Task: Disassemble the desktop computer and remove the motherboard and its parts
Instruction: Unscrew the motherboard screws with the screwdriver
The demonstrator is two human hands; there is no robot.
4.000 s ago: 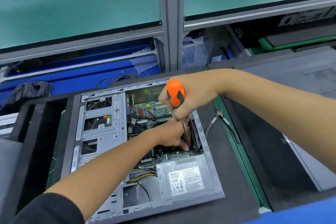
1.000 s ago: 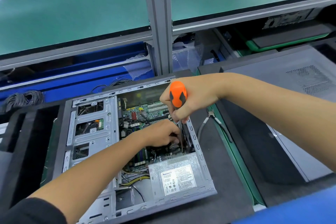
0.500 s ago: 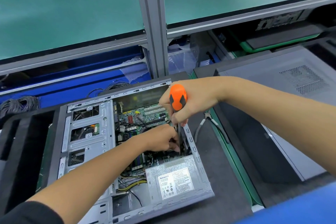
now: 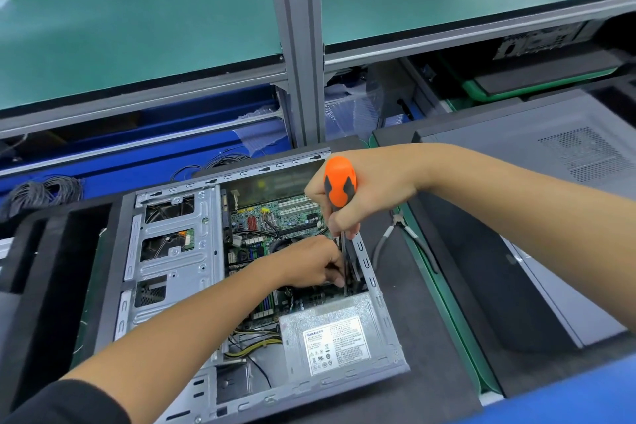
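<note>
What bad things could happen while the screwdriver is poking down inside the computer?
The screwdriver tip sits deep beside the motherboard, so a slip might scratch it. The left hand has fingers right by the shaft, so they could get jabbed. A loosened screw might drop among the cables near the power supply and be hard to find.

Right hand (image 4: pixel 371 193) on screwdriver (image 4: pixel 340 186), left hand (image 4: pixel 311 263) inside computer case (image 4: pixel 172 251)
</note>
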